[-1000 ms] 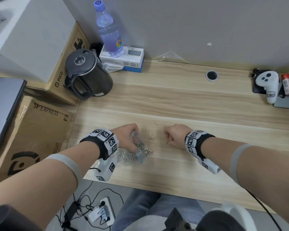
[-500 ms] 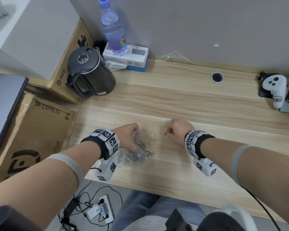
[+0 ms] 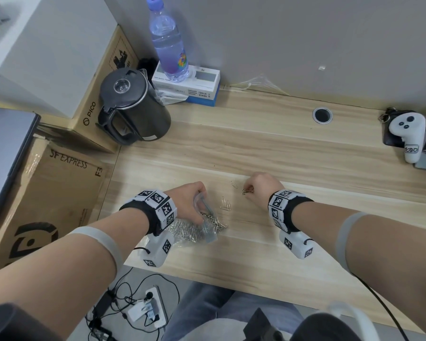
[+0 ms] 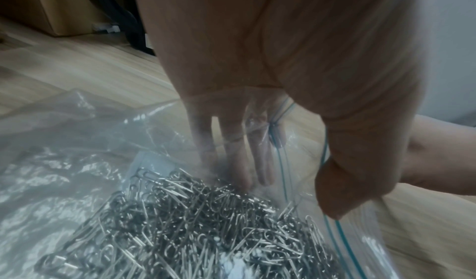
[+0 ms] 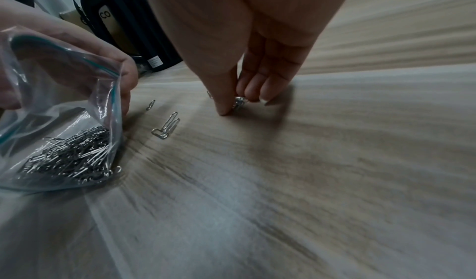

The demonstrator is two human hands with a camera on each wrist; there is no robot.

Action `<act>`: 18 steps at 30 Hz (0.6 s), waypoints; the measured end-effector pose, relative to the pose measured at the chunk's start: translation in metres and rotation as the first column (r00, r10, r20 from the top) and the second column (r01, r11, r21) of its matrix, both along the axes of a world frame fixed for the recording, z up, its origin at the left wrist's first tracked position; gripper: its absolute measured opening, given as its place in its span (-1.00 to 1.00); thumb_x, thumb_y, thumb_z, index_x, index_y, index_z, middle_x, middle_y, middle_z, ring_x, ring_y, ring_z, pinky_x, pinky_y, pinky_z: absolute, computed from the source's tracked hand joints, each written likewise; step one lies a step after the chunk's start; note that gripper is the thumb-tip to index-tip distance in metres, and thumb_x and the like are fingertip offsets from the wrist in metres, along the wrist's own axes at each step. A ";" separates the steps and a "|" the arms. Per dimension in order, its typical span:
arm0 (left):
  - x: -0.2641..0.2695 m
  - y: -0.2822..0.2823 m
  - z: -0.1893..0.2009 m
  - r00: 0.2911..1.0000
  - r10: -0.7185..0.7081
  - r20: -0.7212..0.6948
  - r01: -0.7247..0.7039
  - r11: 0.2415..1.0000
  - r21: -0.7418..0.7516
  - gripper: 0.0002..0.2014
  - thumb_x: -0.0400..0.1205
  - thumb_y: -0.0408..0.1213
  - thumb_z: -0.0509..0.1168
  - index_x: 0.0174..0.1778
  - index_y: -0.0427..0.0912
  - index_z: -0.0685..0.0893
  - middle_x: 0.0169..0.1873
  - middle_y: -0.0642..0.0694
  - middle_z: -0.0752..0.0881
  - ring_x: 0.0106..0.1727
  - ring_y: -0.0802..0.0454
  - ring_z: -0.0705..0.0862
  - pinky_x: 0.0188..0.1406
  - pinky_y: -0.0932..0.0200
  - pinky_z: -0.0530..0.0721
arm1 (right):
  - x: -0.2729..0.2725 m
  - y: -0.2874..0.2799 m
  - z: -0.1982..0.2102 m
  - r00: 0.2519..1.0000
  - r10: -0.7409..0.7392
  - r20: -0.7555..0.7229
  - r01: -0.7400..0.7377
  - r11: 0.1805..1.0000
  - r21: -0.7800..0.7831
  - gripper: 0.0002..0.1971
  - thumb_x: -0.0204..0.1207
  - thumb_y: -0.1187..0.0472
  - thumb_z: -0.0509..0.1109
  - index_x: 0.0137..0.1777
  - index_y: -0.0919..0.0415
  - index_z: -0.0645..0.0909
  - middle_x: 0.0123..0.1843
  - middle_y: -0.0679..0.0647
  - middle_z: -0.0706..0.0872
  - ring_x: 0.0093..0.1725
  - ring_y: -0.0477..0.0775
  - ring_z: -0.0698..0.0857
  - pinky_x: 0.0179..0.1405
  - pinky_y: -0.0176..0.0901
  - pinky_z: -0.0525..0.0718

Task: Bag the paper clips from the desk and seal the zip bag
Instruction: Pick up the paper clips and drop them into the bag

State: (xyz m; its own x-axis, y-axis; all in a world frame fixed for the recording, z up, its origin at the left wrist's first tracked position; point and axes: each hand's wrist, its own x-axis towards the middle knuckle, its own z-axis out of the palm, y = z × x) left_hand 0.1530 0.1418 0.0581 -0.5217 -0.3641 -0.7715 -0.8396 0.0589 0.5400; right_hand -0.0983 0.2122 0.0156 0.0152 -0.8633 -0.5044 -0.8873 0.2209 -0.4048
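A clear zip bag (image 3: 202, 227) (image 4: 77, 161) (image 5: 64, 120) with a teal seal line lies on the wooden desk (image 3: 280, 156), full of silver paper clips (image 4: 193, 222). My left hand (image 3: 190, 203) grips its open mouth, fingers inside and thumb (image 4: 360, 171) outside. My right hand (image 3: 258, 187) pinches a small cluster of clips (image 3: 246, 191) (image 5: 239, 101) against the desk. A pair of loose clips (image 3: 224, 205) (image 5: 167, 126) lies between the hands, and a single clip (image 3: 233, 184) (image 5: 150, 104) lies farther back.
A black kettle (image 3: 133, 107) stands at the back left, with a water bottle (image 3: 169, 43) on a white box (image 3: 190, 87) behind it. A white controller (image 3: 411, 134) sits at the right edge. Cardboard boxes (image 3: 47, 193) flank the desk's left side.
My right hand has moved away from me across the desk to another small cluster of clips and now pinches it. The left hand keeps holding the bag's mouth.
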 end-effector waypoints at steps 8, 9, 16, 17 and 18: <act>-0.001 -0.002 0.000 1.000 -0.001 0.006 0.001 1.000 -0.009 -0.38 0.27 -0.26 0.66 0.13 0.05 0.47 0.06 0.01 0.80 -0.06 -0.04 0.87 -0.07 -0.20 0.88 | 0.002 -0.007 0.001 0.999 0.033 -0.016 -0.032 0.999 0.011 -0.89 0.51 0.23 0.45 -0.07 0.09 0.82 0.07 0.02 0.73 0.12 0.11 0.67 0.01 -0.16 0.62; -0.001 -0.002 -0.001 1.000 -0.004 0.004 0.004 1.000 -0.010 -0.39 0.29 -0.28 0.67 0.14 0.03 0.47 0.06 0.01 0.80 -0.06 -0.05 0.87 -0.07 -0.18 0.88 | 0.003 -0.008 0.000 0.999 0.045 -0.020 -0.045 0.999 0.000 -0.90 0.49 0.26 0.45 -0.10 0.13 0.81 0.10 0.05 0.69 0.14 0.12 0.64 0.02 -0.16 0.61; -0.001 -0.003 -0.001 1.000 0.000 0.005 0.000 1.000 -0.010 -0.38 0.23 -0.23 0.66 0.08 0.10 0.46 0.06 0.00 0.80 -0.04 -0.10 0.87 -0.08 -0.28 0.86 | 0.010 -0.009 -0.011 0.993 0.115 -0.018 -0.116 0.992 -0.049 -0.70 0.35 0.52 0.37 -0.35 0.08 0.50 0.03 0.11 0.64 0.04 0.14 0.63 -0.04 -0.14 0.63; -0.001 -0.003 -0.001 1.000 0.005 0.003 -0.004 1.000 -0.007 -0.38 0.21 -0.21 0.66 0.07 0.11 0.46 0.07 -0.02 0.80 -0.04 -0.11 0.87 -0.10 -0.30 0.86 | 0.010 -0.008 -0.011 0.993 0.119 -0.011 -0.119 0.992 -0.050 -0.69 0.33 0.54 0.35 -0.35 0.07 0.48 0.03 0.10 0.63 0.00 0.14 0.64 -0.04 -0.13 0.64; -0.001 -0.003 -0.002 1.000 0.008 0.002 -0.008 1.000 -0.005 -0.37 0.19 -0.20 0.66 0.07 0.12 0.46 0.08 -0.02 0.81 -0.03 -0.11 0.87 -0.10 -0.31 0.86 | 0.011 -0.007 -0.011 0.993 0.116 0.003 -0.116 0.992 -0.049 -0.69 0.32 0.55 0.34 -0.33 0.08 0.47 0.03 0.10 0.62 -0.03 0.15 0.65 -0.05 -0.12 0.66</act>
State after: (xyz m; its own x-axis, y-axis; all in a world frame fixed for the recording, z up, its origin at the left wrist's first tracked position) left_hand 0.1522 0.1392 0.0565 -0.5169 -0.3718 -0.7711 -0.8414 0.0548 0.5377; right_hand -0.0877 0.2052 0.0045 0.1195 -0.8790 -0.4616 -0.9032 0.0968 -0.4182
